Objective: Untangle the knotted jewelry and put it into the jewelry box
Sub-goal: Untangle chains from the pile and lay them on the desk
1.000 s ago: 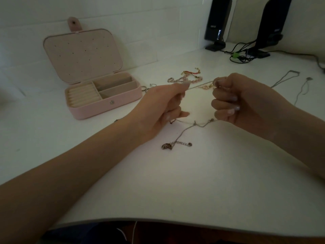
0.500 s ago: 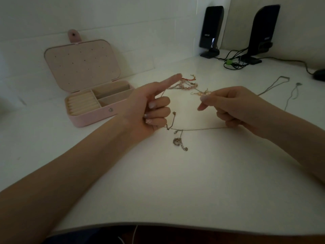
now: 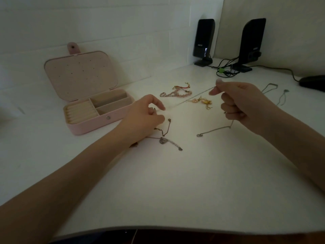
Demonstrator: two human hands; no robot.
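The right hand (image 3: 246, 106) pinched a thin silver chain (image 3: 186, 101) between thumb and forefinger, its other fingers curled round the same chain, whose loose end (image 3: 213, 130) trailed down onto the tabletop (image 3: 175, 182) near its middle. The chain ran taut across to the left hand (image 3: 146, 118), which pinched its other end just above the surface. Below that hand lay a darker chain with a small pendant (image 3: 162, 140), partly under the wrist; whether the two chains were knotted together there could not be told in the dim light.

The pink jewelry box (image 3: 98, 120) stood open toward the far left of the tabletop, its compartments apparently bare. A pink bracelet (image 3: 175, 93) and a gold piece (image 3: 204, 101) lay beyond the hands, and two more thin chains (image 3: 269, 88) toward the far right edge.

Such a chain looked very light, limp and slippery, and fine enough to kink or snap if tugged. It would probably be best held close beside any knot with fingertips and eased loose, then gathered in a small heap for the box.
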